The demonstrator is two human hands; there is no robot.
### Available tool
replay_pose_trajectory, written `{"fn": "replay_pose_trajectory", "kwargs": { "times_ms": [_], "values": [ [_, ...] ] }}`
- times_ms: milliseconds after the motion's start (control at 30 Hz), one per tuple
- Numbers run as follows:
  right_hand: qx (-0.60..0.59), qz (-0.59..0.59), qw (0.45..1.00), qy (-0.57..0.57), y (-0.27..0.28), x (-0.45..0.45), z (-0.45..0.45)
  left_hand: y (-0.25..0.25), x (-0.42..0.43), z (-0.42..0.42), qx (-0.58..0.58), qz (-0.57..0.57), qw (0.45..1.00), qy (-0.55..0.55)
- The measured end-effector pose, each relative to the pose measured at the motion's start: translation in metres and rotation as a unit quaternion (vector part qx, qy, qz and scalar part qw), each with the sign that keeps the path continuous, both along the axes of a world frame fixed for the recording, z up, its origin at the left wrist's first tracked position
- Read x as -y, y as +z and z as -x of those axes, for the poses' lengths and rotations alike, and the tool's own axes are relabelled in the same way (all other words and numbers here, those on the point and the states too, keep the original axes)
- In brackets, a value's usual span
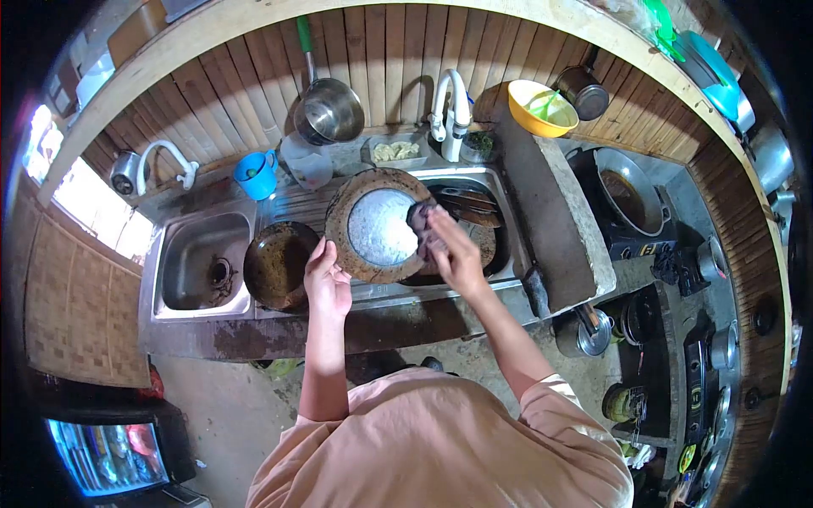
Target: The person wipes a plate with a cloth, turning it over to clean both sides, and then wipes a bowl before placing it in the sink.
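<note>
My left hand point(327, 278) grips the left rim of a round, brown-stained pan point(349, 250) with a shiny metal centre, held tilted over the counter and the edge of the right basin. Against the right side of its face, my right hand point(449, 254) presses a dark, crumpled scrubber point(420, 218), fingers bent over it. Just left of my left hand, a dark stained pan point(279, 264) rests between the basins. Dark pans or lids point(467, 203) lie in the right sink, partly hidden behind my right hand and the held pan.
The left basin point(190, 271) has a drain strainer. Behind stand a blue mug point(256, 174), a white faucet point(456, 110) and a yellow bowl point(542, 108). A saucepan point(329, 112) hangs on the wall. Right of a concrete divider point(563, 220), a wok point(627, 190) sits on a stove.
</note>
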State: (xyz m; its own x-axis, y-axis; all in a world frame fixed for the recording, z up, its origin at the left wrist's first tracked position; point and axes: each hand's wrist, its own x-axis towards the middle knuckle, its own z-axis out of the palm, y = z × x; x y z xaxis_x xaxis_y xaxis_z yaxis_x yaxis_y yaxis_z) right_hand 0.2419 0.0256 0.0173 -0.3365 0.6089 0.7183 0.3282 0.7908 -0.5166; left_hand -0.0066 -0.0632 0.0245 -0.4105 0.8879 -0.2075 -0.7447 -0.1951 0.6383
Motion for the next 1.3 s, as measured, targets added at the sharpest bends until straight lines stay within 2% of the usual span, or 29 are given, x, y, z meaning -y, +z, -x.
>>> {"fn": "replay_pose_trajectory", "kwargs": {
  "times_ms": [133, 167, 267, 400, 467, 533, 567, 667, 767, 1000, 1167, 1300],
  "values": [
    [-0.015, 0.009, 1.0, -0.004, 0.042, -0.021, -0.001, 0.01, 0.006, -0.003, -0.097, -0.003, 0.995, 0.004],
    [-0.014, 0.024, 1.0, 0.008, 0.053, -0.023, 0.001, 0.004, 0.004, 0.001, -0.113, -0.041, 0.993, -0.012],
    [0.037, 0.025, 0.997, 0.063, 0.09, -0.018, 0.011, 0.015, 0.012, 0.008, -0.199, -0.06, 0.978, -0.026],
    [0.086, -0.019, 0.99, 0.109, 0.111, -0.013, 0.032, 0.037, 0.033, 0.029, -0.372, -0.053, 0.926, 0.028],
    [0.084, -0.026, 0.989, 0.122, 0.11, -0.01, 0.047, 0.058, 0.052, 0.035, -0.506, 0.002, 0.861, 0.056],
    [0.069, -0.03, 0.989, 0.128, 0.101, -0.005, 0.065, 0.083, 0.072, 0.036, -0.638, 0.067, 0.764, 0.073],
    [0.049, -0.034, 0.988, 0.141, 0.091, -0.006, 0.075, 0.086, 0.078, 0.036, -0.666, 0.036, 0.737, 0.111],
    [0.023, -0.018, 0.987, 0.158, 0.071, 0.003, 0.099, 0.081, 0.097, 0.046, -0.723, 0.038, 0.678, 0.131],
    [0.012, 0.004, 0.985, 0.173, 0.049, 0.01, 0.119, 0.067, 0.109, 0.053, -0.742, 0.034, 0.655, 0.137],
    [0.027, 0.072, 0.976, 0.203, 0.006, 0.018, 0.147, 0.026, 0.12, 0.074, -0.745, -0.018, 0.647, 0.158],
    [0.045, 0.111, 0.976, 0.182, -0.01, 0.023, 0.152, 0.001, 0.117, 0.086, -0.778, -0.022, 0.619, 0.108],
    [0.073, 0.079, 0.981, 0.161, -0.011, 0.027, 0.153, -0.011, 0.112, 0.094, -0.802, -0.001, 0.592, 0.08]
  ]
}}
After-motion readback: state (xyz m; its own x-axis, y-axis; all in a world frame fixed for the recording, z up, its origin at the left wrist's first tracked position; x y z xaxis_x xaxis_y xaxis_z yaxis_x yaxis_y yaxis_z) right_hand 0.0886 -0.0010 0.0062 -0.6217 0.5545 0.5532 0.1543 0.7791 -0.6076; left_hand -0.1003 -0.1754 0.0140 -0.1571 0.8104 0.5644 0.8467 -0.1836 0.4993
